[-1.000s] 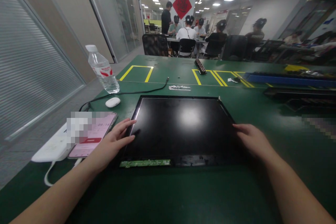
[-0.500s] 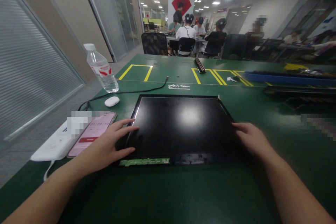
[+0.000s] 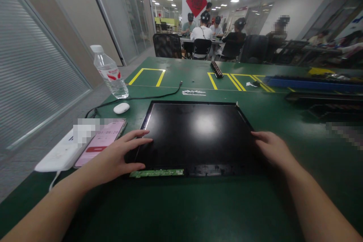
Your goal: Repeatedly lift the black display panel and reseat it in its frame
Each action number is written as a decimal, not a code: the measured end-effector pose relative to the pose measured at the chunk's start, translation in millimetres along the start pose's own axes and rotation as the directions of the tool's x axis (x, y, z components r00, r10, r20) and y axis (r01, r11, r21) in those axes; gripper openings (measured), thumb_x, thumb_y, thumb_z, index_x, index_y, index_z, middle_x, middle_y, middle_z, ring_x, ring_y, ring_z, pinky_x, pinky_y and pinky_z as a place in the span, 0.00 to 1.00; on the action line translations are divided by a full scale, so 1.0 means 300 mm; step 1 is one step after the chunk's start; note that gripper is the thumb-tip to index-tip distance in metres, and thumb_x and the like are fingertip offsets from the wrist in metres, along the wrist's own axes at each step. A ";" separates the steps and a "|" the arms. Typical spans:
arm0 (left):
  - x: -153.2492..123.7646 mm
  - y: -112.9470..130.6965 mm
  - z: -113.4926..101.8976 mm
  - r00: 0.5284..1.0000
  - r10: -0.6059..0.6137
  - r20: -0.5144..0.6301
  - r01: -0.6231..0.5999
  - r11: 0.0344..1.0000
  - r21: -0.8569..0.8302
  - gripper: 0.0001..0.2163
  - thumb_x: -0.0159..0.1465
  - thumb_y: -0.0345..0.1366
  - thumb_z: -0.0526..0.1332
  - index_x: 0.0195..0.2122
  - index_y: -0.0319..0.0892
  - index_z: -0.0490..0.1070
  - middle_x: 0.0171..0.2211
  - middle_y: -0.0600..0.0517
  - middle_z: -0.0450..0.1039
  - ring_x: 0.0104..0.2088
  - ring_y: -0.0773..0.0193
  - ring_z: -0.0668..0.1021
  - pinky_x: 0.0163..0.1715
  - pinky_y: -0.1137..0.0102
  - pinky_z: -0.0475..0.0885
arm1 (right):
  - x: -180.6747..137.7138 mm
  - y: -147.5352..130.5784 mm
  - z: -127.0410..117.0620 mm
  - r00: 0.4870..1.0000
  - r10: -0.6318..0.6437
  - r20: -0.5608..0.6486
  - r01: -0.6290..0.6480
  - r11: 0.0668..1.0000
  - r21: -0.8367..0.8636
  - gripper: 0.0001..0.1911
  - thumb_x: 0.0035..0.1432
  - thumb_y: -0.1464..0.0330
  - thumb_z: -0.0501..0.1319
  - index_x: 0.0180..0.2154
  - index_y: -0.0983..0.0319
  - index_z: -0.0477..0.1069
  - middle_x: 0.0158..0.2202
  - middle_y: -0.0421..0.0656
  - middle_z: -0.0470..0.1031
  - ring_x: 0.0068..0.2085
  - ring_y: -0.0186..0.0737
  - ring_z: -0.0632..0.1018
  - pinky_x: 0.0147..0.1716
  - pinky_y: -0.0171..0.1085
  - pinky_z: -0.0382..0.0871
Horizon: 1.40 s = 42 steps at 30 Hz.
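Note:
A black LCD screen panel (image 3: 181, 128) lies flat before me, with a green circuit board strip (image 3: 159, 173) along its near left edge. My left hand (image 3: 130, 151) rests on the panel's left side, its fingers spread and their tips on the surface. At the opposite side, my right hand (image 3: 269, 145) grips the right edge. One fingertip shows on the rim there; the other fingers are mostly hidden.
To the left are a phone (image 3: 99, 143), a white power bank (image 3: 59, 155), a white earbud case (image 3: 121, 108), a black cable (image 3: 147, 98) and a water bottle (image 3: 112, 77). Dark strips (image 3: 320, 100) and a blue bar (image 3: 312, 83) lie right. People (image 3: 202, 32) sit beyond.
My left fingertips have slid slightly inward over the panel. My right hand stays at its edge, and the panel holds its place on the table.

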<state>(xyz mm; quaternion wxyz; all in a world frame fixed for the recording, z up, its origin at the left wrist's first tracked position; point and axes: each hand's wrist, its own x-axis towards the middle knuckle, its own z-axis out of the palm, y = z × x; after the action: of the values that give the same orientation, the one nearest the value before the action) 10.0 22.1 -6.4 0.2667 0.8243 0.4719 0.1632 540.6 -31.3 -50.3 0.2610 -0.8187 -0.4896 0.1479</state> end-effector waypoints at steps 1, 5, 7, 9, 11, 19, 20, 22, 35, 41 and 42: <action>0.000 0.002 -0.001 1.000 0.012 0.010 -0.012 1.000 -0.002 0.27 0.57 0.50 0.74 0.59 0.60 0.81 0.71 0.49 0.71 0.67 0.36 0.74 0.65 0.46 0.70 | 0.000 0.000 0.000 1.000 -0.001 0.006 0.001 1.000 0.002 0.21 0.54 0.70 0.61 0.47 0.57 0.85 0.49 0.49 0.84 0.48 0.49 0.84 0.53 0.47 0.76; -0.004 -0.001 0.000 0.996 0.081 0.045 -0.082 0.996 0.018 0.24 0.62 0.49 0.71 0.60 0.63 0.80 0.71 0.50 0.71 0.67 0.40 0.75 0.65 0.46 0.71 | -0.006 -0.012 -0.003 1.000 0.015 0.013 -0.015 1.000 -0.015 0.22 0.54 0.71 0.61 0.49 0.58 0.85 0.50 0.50 0.84 0.49 0.50 0.84 0.54 0.47 0.76; -0.006 -0.005 0.005 0.993 0.104 0.054 -0.105 0.994 0.028 0.23 0.63 0.48 0.70 0.61 0.63 0.79 0.71 0.51 0.71 0.66 0.41 0.76 0.64 0.47 0.72 | -0.011 -0.022 -0.004 0.999 0.031 0.015 -0.031 0.999 -0.023 0.22 0.55 0.71 0.60 0.49 0.59 0.85 0.51 0.50 0.83 0.49 0.50 0.84 0.53 0.47 0.76; -0.007 -0.006 0.010 0.992 0.110 0.056 -0.112 0.993 0.024 0.22 0.64 0.47 0.69 0.60 0.63 0.80 0.70 0.51 0.72 0.65 0.42 0.77 0.63 0.47 0.73 | -0.014 -0.027 -0.004 0.999 0.039 0.013 -0.039 0.999 -0.027 0.22 0.55 0.71 0.60 0.49 0.59 0.85 0.50 0.50 0.84 0.48 0.50 0.84 0.51 0.47 0.77; -0.007 -0.003 0.012 0.993 0.107 0.051 -0.107 0.994 0.009 0.21 0.63 0.45 0.68 0.59 0.62 0.81 0.69 0.51 0.73 0.64 0.42 0.78 0.63 0.47 0.73 | -0.013 -0.027 -0.004 0.999 0.034 0.007 -0.034 0.999 -0.031 0.21 0.55 0.70 0.60 0.47 0.58 0.85 0.49 0.49 0.84 0.48 0.49 0.84 0.50 0.46 0.77; -0.009 0.005 0.009 0.988 0.135 0.071 -0.134 0.991 -0.028 0.18 0.65 0.40 0.68 0.55 0.62 0.83 0.68 0.52 0.75 0.62 0.44 0.80 0.60 0.51 0.77 | -0.006 -0.013 0.003 1.000 0.016 0.000 -0.016 1.000 -0.022 0.20 0.55 0.71 0.60 0.47 0.58 0.85 0.48 0.49 0.84 0.48 0.49 0.84 0.52 0.46 0.76; -0.009 0.004 0.010 0.988 0.137 0.071 -0.135 0.990 -0.030 0.17 0.65 0.40 0.68 0.55 0.62 0.83 0.68 0.52 0.75 0.62 0.44 0.81 0.60 0.51 0.77 | -0.007 -0.014 0.003 1.000 0.024 0.006 -0.024 0.999 -0.022 0.21 0.55 0.71 0.60 0.48 0.59 0.85 0.49 0.49 0.83 0.49 0.49 0.84 0.53 0.47 0.76; -0.007 0.004 0.012 0.987 0.142 0.072 -0.140 0.990 -0.029 0.17 0.65 0.39 0.67 0.54 0.62 0.84 0.68 0.52 0.75 0.61 0.44 0.81 0.60 0.51 0.77 | -0.009 -0.019 0.002 0.999 0.030 0.017 -0.029 0.999 -0.023 0.21 0.56 0.71 0.60 0.49 0.59 0.85 0.50 0.50 0.83 0.50 0.50 0.83 0.54 0.47 0.76; 0.014 -0.051 0.059 0.984 -0.132 -0.117 0.145 0.983 0.109 0.39 0.65 0.58 0.62 0.73 0.41 0.65 0.76 0.35 0.59 0.74 0.32 0.62 0.70 0.39 0.57 | -0.010 -0.015 0.009 1.000 0.008 -0.003 -0.008 1.000 0.019 0.21 0.54 0.73 0.60 0.46 0.59 0.85 0.49 0.49 0.84 0.49 0.48 0.84 0.53 0.46 0.77; 0.026 -0.083 0.090 0.980 -0.157 -0.125 0.176 0.971 0.162 0.33 0.73 0.48 0.50 0.74 0.33 0.62 0.73 0.34 0.64 0.73 0.37 0.66 0.70 0.42 0.61 | -0.002 -0.008 0.016 1.000 -0.029 -0.006 0.029 0.999 -0.015 0.21 0.55 0.73 0.59 0.46 0.59 0.85 0.51 0.50 0.83 0.52 0.49 0.83 0.56 0.47 0.75; 0.027 -0.087 0.093 0.980 -0.148 -0.135 0.170 0.970 0.173 0.32 0.73 0.46 0.50 0.73 0.33 0.63 0.73 0.34 0.65 0.72 0.38 0.68 0.70 0.43 0.61 | -0.001 -0.006 0.019 0.999 -0.032 -0.007 0.032 0.999 -0.017 0.21 0.55 0.73 0.59 0.46 0.59 0.85 0.51 0.50 0.83 0.52 0.49 0.83 0.56 0.47 0.75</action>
<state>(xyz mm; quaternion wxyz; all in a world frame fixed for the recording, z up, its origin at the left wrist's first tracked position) 10.5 32.1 -44.3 0.1727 0.7934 0.5650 0.1466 536.1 -29.3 -53.9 0.2582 -0.8136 -0.5028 0.1366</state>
